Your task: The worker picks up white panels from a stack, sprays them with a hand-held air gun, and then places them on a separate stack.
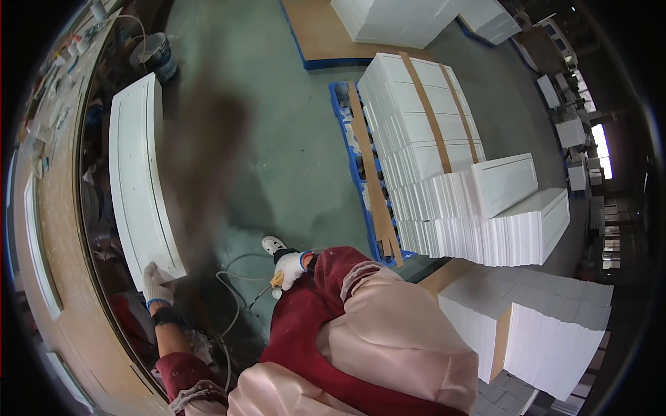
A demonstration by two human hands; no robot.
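A long white framed panel, like a cabinet door, stretches along the side of the workbench at the left. My left hand, in a white glove, grips its near end. In front of my body, my right hand, gloved too, is closed around a yellow-handled air gun. Its thin dark nozzle points down and to the left, apart from the panel. A pale hose loops over the floor near it. Part of the air gun is hidden by the glove.
A wooden workbench with small bottles and strips runs along the left. Beyond the panel stands a bucket. On the right, strapped white panels sit on a blue pallet; another white stack is nearer. A dark blur covers the left-middle floor.
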